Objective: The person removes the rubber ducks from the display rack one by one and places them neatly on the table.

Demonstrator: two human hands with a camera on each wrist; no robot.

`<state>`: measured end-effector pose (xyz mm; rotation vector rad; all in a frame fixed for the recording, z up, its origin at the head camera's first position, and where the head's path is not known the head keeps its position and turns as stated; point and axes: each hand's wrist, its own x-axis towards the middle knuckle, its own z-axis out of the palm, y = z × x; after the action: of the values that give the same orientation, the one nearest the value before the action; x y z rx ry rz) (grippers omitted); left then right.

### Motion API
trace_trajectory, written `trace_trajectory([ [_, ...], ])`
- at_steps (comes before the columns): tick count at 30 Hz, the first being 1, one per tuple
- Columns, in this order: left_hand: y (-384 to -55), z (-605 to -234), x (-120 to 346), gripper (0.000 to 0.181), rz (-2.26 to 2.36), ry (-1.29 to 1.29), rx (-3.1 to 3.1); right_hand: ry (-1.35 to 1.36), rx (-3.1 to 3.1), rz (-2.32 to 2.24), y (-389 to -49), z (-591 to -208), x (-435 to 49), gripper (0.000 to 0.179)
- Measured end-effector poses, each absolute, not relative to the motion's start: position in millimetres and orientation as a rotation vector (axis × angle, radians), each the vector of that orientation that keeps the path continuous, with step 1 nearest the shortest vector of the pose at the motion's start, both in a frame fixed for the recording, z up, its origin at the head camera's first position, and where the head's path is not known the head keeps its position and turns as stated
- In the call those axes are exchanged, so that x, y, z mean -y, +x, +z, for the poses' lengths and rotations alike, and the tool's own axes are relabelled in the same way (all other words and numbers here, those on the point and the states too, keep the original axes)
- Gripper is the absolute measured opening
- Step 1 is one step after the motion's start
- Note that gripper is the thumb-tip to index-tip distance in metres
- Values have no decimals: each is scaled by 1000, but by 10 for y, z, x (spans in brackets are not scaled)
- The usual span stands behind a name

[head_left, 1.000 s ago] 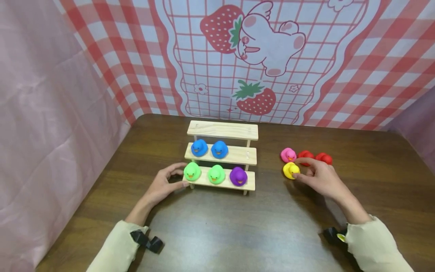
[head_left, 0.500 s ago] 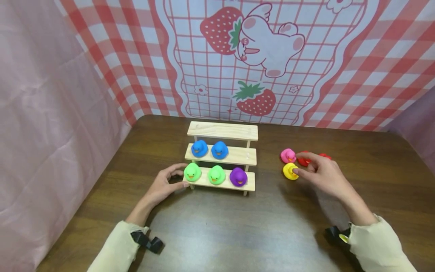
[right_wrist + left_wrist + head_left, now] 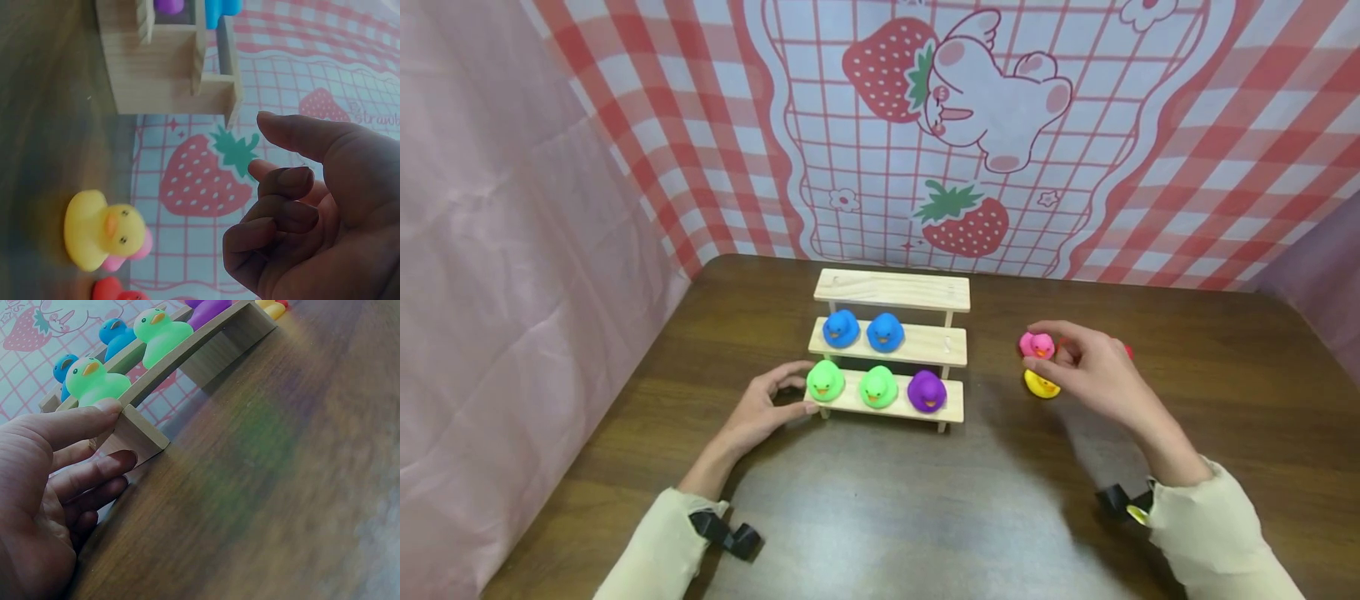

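My left hand (image 3: 767, 402) grips the left end of the bottom step of a three-step wooden display stand (image 3: 891, 287), its thumb at the front edge beside a green rubber duck (image 3: 97, 384). A second green duck (image 3: 878, 387) and a purple duck (image 3: 927, 392) share that step. Two blue ducks, one at the left (image 3: 841, 328), sit on the middle step. My right hand (image 3: 1097, 375) hovers over the loose ducks, thumb and forefinger apart, holding nothing. Below its fingertips are a pink duck (image 3: 1037, 344) and a yellow duck (image 3: 87, 231); red ducks (image 3: 112, 290) are mostly hidden behind the hand.
The brown wooden table (image 3: 865, 517) ends at a red-and-white checked cloth (image 3: 715, 125) printed with strawberries. A pink curtain (image 3: 512, 250) hangs along the left side. Black wrist cameras sit at both sleeves.
My right hand has moved off the yellow duck, up and left over the pink one, covering more of the red ducks. The left hand and the stand have stayed put.
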<state>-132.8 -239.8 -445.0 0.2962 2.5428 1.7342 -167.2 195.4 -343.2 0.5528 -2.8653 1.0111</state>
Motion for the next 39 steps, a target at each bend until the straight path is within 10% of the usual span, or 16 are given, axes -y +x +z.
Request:
trace_trajectory([
  [39, -1324, -4432, 2385, 60, 1751, 280, -2523, 654, 2782, 1247, -1824, -3184, -970, 40],
])
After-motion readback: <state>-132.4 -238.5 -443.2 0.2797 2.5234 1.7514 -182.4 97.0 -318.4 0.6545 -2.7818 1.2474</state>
